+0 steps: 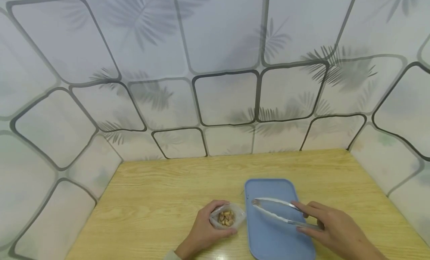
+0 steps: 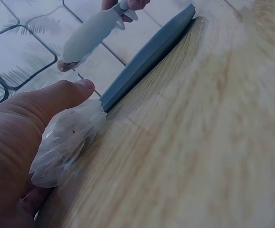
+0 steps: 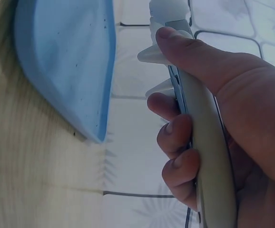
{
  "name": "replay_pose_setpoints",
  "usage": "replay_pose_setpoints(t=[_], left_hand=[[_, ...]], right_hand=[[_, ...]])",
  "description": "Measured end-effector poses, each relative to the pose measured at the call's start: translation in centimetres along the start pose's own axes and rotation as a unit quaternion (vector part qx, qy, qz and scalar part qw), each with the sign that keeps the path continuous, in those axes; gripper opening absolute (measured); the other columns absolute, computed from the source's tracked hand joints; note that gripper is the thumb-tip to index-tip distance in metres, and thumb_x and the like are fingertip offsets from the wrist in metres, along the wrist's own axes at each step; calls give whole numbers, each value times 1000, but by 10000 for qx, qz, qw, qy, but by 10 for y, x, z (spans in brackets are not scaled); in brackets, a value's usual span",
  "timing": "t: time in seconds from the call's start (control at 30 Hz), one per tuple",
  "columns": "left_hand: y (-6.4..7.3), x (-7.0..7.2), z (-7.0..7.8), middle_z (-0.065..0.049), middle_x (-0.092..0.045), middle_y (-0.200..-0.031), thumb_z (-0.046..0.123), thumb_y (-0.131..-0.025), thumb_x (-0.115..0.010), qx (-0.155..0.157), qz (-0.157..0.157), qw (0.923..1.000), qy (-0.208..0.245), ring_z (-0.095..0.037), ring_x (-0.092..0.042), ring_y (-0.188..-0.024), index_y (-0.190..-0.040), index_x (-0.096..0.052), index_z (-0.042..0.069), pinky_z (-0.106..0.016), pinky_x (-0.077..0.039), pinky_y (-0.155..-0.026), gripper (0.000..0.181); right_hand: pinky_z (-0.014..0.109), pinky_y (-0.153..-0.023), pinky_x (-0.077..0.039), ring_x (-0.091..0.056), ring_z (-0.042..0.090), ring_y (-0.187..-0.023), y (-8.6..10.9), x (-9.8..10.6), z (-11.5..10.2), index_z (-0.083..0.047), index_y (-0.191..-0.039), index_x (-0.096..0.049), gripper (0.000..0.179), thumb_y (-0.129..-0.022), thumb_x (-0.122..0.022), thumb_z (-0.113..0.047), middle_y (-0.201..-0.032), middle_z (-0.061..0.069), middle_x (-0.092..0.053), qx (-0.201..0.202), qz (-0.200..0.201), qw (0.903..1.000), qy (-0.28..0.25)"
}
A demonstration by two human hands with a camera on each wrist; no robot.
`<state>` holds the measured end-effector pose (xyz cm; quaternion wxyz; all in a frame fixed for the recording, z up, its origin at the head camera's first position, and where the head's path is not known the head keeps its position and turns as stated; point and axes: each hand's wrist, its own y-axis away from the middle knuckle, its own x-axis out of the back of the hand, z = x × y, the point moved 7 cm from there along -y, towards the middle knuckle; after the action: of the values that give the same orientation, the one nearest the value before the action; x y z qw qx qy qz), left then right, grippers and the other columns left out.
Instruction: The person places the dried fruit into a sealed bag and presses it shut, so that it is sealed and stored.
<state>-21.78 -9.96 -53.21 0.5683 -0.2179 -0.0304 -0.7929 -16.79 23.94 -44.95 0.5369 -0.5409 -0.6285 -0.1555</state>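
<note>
My left hand curls its thumb and fingers round a clear plastic bag standing on the table. Shelled nuts show through the bag's open mouth. In my right hand is a pair of metal tongs with pale grips, held above a blue tray. The tongs' tips come together, and a small brown piece shows at them in the left wrist view. From the right wrist, the thumb and curled fingers grip the tongs' handle; their tips are out of that view.
The blue tray lies just right of the bag, with a few dark specks on its surface. Underneath is a wood-grain table. Patterned walls enclose it at the back and both sides.
</note>
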Motion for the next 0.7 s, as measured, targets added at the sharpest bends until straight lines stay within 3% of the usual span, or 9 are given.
replay_pose_setpoints(t=[0.27, 0.7], left_hand=[[0, 0, -1, 4, -76, -133, 30, -78, -102, -33, 12, 10000, -41, -12, -69, -116, -138, -68, 27, -26, -51, -102, 69], [-1, 0, 0, 3, -77, -131, 27, -76, -102, -80, 3, 10000, -33, -9, -68, -112, -138, -68, 30, -26, -51, -99, 70]], right_hand=[[16, -54, -37, -35, -14, -64, -12, -9, -16, -22, -143, -73, 64, -83, -95, -31, -97, -15, -67, 264, -275, 9992, -114], [14, -55, -38, -36, -14, -67, -38, -27, -51, -22, -143, -73, 64, -84, -95, -30, -96, -14, -68, 779, -317, 9960, -311]])
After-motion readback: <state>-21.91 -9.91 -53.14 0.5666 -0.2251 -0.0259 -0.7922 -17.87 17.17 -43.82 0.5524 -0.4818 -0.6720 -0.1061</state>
